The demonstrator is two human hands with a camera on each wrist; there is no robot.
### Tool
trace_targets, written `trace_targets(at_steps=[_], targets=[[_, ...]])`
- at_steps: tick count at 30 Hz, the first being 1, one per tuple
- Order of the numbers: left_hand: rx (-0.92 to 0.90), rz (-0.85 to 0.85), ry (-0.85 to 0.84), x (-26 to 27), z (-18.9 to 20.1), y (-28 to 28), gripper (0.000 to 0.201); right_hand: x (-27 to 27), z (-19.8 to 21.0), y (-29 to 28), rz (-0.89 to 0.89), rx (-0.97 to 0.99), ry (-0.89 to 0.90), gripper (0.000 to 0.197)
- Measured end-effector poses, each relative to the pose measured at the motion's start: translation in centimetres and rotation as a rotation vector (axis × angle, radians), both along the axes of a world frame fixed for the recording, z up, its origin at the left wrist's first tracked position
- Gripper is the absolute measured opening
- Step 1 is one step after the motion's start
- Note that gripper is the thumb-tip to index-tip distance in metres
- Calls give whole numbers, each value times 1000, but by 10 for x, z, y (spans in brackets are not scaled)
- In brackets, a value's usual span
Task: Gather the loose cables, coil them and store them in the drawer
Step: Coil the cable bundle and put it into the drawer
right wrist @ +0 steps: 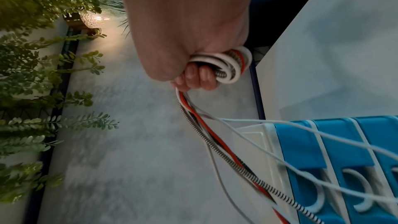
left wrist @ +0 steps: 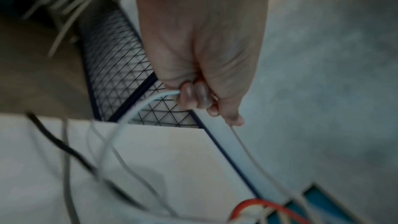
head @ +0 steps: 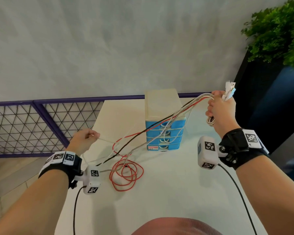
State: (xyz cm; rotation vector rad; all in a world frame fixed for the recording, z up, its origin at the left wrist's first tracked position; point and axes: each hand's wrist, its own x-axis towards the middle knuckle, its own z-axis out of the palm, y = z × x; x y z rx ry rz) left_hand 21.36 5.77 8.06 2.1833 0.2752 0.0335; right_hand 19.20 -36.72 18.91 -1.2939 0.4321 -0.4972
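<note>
- No word, brand or number can be read in any of the three views.
- A small red and white label [head: 152, 147] is stuck on the bottom drawer front of the blue drawer unit [head: 165, 133]; its print is too small to be made out.
- Black-and-white square code markers [head: 209, 145] are borne by the white wrist cameras and the wristbands; only patterns are shown on them, no letters or digits.
- In the two wrist views nothing printed is seen.
</note>
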Motion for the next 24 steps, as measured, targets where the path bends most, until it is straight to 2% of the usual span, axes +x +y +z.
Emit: trace_targets(at_steps=[5,8,12,15,17,20,22,24], targets=[[353,-9,-43,-8,-10,-1,18,-3,1,0,-4,12,-12,19],[502,-34,28,-10,-9,-7,21,-4,1,4,8,-10,-1,18],[598,-189,114,-2,-5,-22,17,-7,7,11,199,-11,-8,17],[589,-360,60,5,3,-50,9,-11,17,24,374,-52,-19,20],[523,-463,-46,7,10,-76,8,-15,23,34,491,-80,-29,18],[363,-559,-244,8,30,-115,15,-21,32,43,649,-122,-45,18],[226,-687,-257,6,46,-136,16,-25,35,46,709,-157,-47,18],[147,-805,-186,2,57,-150,11,-27,37,46,731,-178,-52,18]])
